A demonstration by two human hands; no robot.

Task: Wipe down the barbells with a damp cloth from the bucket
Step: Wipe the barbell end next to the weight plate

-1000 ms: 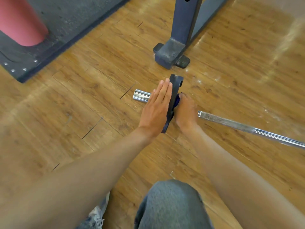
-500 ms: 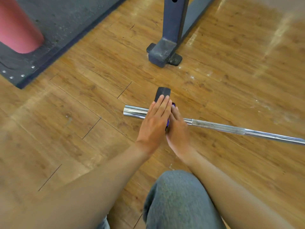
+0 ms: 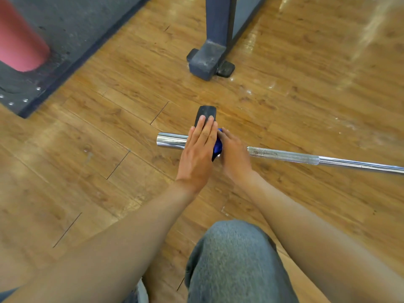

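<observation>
A chrome barbell (image 3: pixel 284 156) lies across the wooden floor, its sleeve end (image 3: pixel 170 140) pointing left. A small black weight plate (image 3: pixel 206 112) stands on edge on the sleeve. My left hand (image 3: pixel 199 152) presses flat, fingers straight, against the plate's left face. My right hand (image 3: pixel 234 156) is on the plate's other side and holds a blue cloth (image 3: pixel 218 145) against it, with only a sliver of cloth showing between the hands. No bucket is in view.
A dark blue rack foot (image 3: pixel 206 62) stands on the floor just beyond the plate. A grey rubber mat (image 3: pixel 65 40) with a red cylinder (image 3: pixel 17 40) lies at the upper left. My knee in grey trousers (image 3: pixel 236 259) is at the bottom.
The view shifted, so barbell and hands sit lower in frame than a second ago. The plate now shows its narrow edge. Both hands stay on either side of it.
</observation>
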